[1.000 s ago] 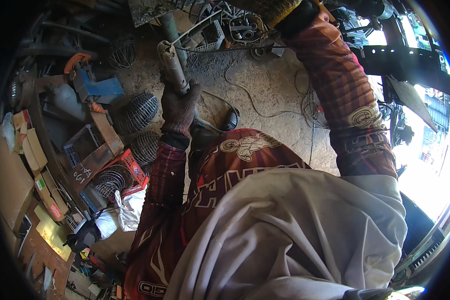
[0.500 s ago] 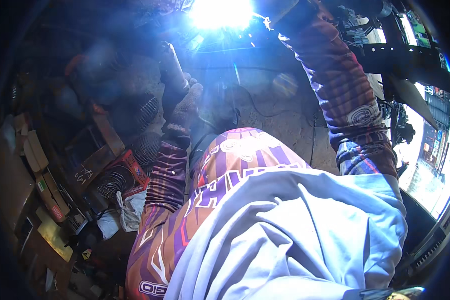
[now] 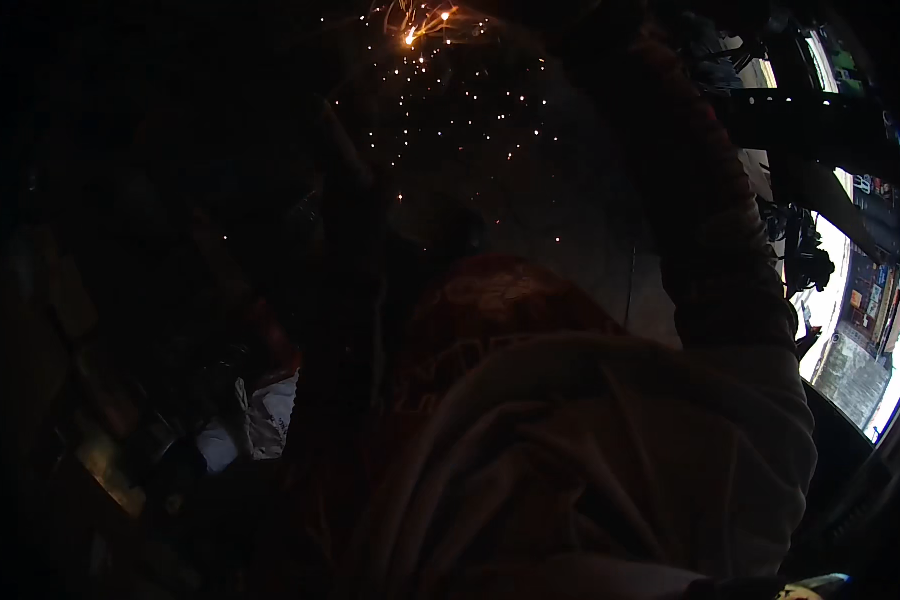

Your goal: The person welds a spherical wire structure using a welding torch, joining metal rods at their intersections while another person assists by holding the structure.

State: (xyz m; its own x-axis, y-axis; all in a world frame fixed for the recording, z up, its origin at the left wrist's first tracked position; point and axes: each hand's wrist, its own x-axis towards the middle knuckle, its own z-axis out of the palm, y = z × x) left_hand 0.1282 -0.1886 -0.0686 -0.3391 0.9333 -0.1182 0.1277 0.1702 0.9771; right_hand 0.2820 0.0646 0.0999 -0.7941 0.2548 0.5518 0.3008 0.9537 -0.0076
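Darkness covers almost all of the workshop floor (image 3: 570,250), and only a strip of daylight shows at the right rim, behind a dark metal frame (image 3: 820,125). Near the top edge a cluster of orange sparks (image 3: 415,30) glows, and small glowing points are scattered below it over the ground. The right arm in a dark red patterned sleeve (image 3: 715,260) goes up along the right side toward that glowing place; the right hand itself is lost in the dark, so I cannot tell if its fingers are closed or what they hold. The left arm (image 3: 355,300) is only a faint shape rising left of the centre, and its hand and fingers cannot be made out either. The sparks lie ahead of both arms, up and slightly left, and the right sleeve seems to reach nearer to them. A pale grey cloth garment (image 3: 590,460) fills the lower middle. A crumpled white bag (image 3: 255,420) lies at the lower left.
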